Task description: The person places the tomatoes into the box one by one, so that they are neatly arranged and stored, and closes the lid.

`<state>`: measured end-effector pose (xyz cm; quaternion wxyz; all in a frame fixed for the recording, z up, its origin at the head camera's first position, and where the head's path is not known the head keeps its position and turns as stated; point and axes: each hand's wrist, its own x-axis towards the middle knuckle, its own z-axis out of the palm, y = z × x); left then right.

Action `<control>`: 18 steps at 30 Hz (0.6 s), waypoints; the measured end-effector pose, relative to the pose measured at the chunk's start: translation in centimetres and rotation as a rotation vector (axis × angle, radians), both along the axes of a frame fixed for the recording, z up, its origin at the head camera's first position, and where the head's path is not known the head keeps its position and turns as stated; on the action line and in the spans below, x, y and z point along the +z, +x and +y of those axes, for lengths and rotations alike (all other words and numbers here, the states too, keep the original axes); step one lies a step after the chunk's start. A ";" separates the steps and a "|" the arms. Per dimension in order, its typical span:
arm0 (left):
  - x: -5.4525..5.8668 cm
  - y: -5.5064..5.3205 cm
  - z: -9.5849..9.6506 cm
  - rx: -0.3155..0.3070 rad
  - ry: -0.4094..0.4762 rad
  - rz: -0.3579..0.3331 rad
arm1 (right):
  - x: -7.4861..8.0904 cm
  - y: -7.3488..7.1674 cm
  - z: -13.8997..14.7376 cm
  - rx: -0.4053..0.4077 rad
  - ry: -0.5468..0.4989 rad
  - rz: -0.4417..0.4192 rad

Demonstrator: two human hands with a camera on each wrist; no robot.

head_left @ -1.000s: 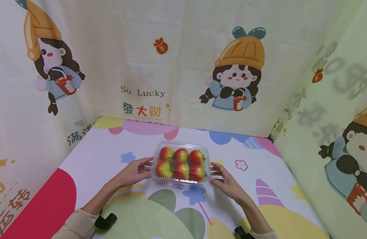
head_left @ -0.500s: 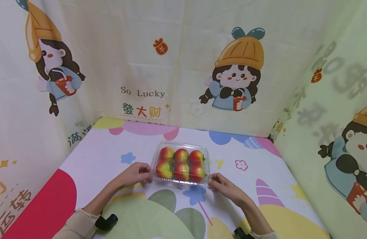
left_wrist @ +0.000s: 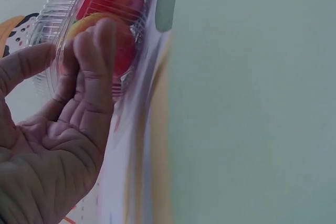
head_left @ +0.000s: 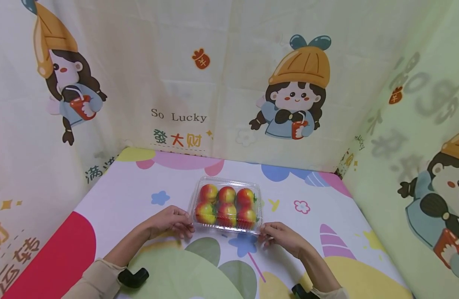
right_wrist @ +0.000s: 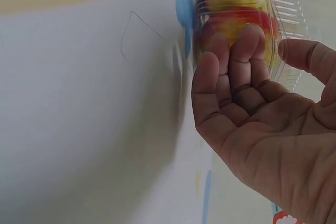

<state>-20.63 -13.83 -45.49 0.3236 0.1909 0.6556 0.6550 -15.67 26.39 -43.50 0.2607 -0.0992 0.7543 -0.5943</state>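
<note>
In the head view a clear plastic clamshell box (head_left: pixel 226 229) sits on the table, its lid down over several red-and-yellow fruits (head_left: pixel 227 214), perhaps nectarines or peaches. My left hand (head_left: pixel 172 223) is at the box's near left corner. In the left wrist view its thumb and bent fingers (left_wrist: pixel 94 77) come together around the clear rim. At the near right corner, my right hand (head_left: pixel 279 236) pinches the rim. The right wrist view shows that thumb (right_wrist: pixel 307 56) on one side of the edge and curled fingers on the other. The exact fingertip contact is partly hidden.
A brightly printed cloth (head_left: pixel 132 203) covers the table. Patterned curtains (head_left: pixel 229 83) close in the back and both sides. A black wrist device (head_left: pixel 133 277) is on the left forearm, another (head_left: pixel 304 291) on the right.
Both hands have come from loosely spread at the box's sides to its near corners, their fingers curling in at the rim. The box has hardly moved.
</note>
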 end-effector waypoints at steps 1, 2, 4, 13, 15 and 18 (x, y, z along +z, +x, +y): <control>0.0 0.0 0.0 0.001 0.004 -0.008 | 0.0 0.0 0.0 0.007 -0.001 0.001; 0.0 0.0 0.0 0.002 0.010 -0.011 | 0.0 0.0 0.0 0.011 0.000 0.000; 0.0 0.1 0.1 0.006 0.018 -0.022 | -0.1 0.0 0.1 0.011 0.001 -0.006; 0.0 0.2 0.1 0.018 0.030 -0.035 | -0.2 -0.1 0.3 0.014 0.008 0.006; -0.1 0.2 0.2 0.019 0.034 -0.040 | -0.2 0.0 0.3 0.015 0.005 0.004; -0.1 0.2 0.2 0.022 0.042 -0.044 | -0.2 0.0 0.2 0.015 0.002 0.002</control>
